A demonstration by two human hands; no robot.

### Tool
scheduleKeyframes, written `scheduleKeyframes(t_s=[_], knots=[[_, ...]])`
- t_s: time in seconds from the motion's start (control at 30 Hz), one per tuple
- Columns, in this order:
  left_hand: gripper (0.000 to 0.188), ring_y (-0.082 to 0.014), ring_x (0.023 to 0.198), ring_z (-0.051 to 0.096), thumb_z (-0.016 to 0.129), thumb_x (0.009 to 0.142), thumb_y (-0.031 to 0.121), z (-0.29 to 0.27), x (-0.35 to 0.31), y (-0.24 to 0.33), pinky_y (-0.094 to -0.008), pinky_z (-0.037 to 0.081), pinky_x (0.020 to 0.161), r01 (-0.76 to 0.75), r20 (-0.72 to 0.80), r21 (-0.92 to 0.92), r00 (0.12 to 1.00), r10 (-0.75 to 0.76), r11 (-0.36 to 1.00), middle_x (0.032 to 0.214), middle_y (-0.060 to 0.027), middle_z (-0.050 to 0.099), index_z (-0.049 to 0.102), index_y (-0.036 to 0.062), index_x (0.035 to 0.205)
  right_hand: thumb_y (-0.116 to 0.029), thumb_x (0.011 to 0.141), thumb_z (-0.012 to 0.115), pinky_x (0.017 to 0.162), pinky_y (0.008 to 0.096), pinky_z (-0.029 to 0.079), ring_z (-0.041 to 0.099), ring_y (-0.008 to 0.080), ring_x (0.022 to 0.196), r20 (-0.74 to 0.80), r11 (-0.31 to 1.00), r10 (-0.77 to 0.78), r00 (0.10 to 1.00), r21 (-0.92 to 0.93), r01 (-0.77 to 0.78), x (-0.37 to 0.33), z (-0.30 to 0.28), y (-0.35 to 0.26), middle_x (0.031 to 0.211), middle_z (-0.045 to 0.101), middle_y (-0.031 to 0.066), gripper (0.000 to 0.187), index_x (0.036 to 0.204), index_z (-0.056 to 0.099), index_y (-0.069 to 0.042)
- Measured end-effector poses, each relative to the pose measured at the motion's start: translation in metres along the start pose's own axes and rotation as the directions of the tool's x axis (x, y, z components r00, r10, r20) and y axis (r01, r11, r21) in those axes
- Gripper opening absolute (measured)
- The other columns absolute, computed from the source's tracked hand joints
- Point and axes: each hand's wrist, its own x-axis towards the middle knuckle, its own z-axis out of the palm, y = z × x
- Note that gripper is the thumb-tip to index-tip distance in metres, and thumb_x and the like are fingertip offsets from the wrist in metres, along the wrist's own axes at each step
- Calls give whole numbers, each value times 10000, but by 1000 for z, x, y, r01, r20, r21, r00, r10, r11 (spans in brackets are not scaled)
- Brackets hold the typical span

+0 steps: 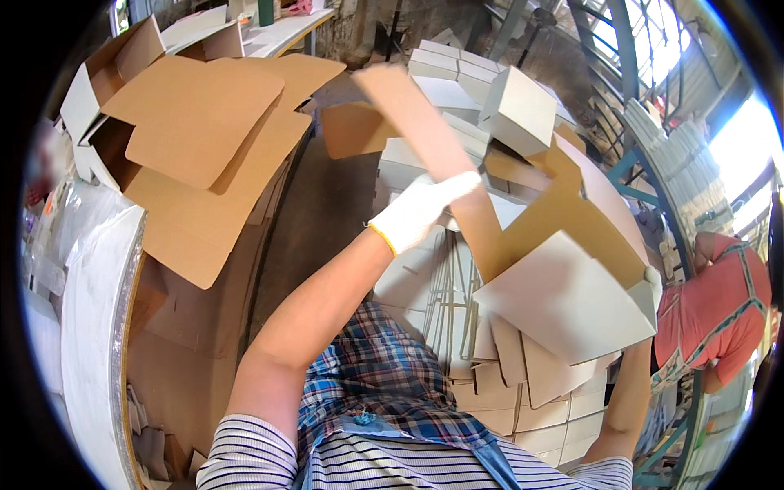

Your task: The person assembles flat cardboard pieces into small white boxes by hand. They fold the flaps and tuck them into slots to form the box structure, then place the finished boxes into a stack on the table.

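Note:
A partly folded cardboard box [563,294], white outside and brown inside, is in front of me, tilted, with its flaps standing out. My left hand [425,208], in a white glove with a yellow cuff, is closed on a long flap [408,114] of it. My right hand [653,282], also gloved, is at the box's right edge; most of its fingers are hidden behind the cardboard. Beneath the box are stacked flat cardboard sheets [535,371].
Opened brown cartons [204,122] rest at the left by a white-topped table [94,327]. Finished-looking white boxes [518,110] are piled ahead. At the right, a person in a red top [714,302] bends near a blue metal rack [625,167].

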Motion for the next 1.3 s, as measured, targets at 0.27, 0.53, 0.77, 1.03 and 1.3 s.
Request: scheduleKeyframes(t_s=[0.27,0.53,0.77,1.03,1.3], knots=[[973,-259,1280,573,711,875,627,77,-28,51,-377,446,1086,-215,246,503,964,100,837,1407,-209,584,399,-16,1535,-455,899,626,871,441,577,708,331,976,-24,999,32,999,5,-32,-1,-1,8,1150,717,186,584,1239,650,19],[1145,-337,1467,379,860,749,366,57,-18,32,-418,405,1138,-339,335,489,924,185,803,1586,-269,371,212,-15,1614,-425,877,658,835,448,589,711,334,940,-48,996,-13,999,85,18,11,-15,6,1118,726,185,554,1225,654,6],[856,-220,1223,592,745,862,229,12,6,-4,-358,492,1008,-244,205,449,964,167,860,1471,-142,519,323,89,1593,-373,878,664,855,445,585,709,329,961,77,998,61,995,2,-62,43,5,-9,1145,726,173,512,1259,649,-32],[580,-213,1071,667,628,966,297,-4,-40,-41,-357,530,933,63,-30,267,998,-57,962,1216,-128,698,524,61,1485,-372,873,664,898,456,571,699,340,1008,83,997,50,995,-63,-45,83,16,-11,1190,716,174,568,1325,619,-30],[234,-348,1012,652,571,936,121,109,-107,8,-435,546,823,-607,369,678,770,521,416,1111,-159,683,692,63,1127,-432,888,633,867,435,580,710,335,972,53,995,95,994,-41,-93,61,18,-1,1155,721,191,580,1258,649,15]])
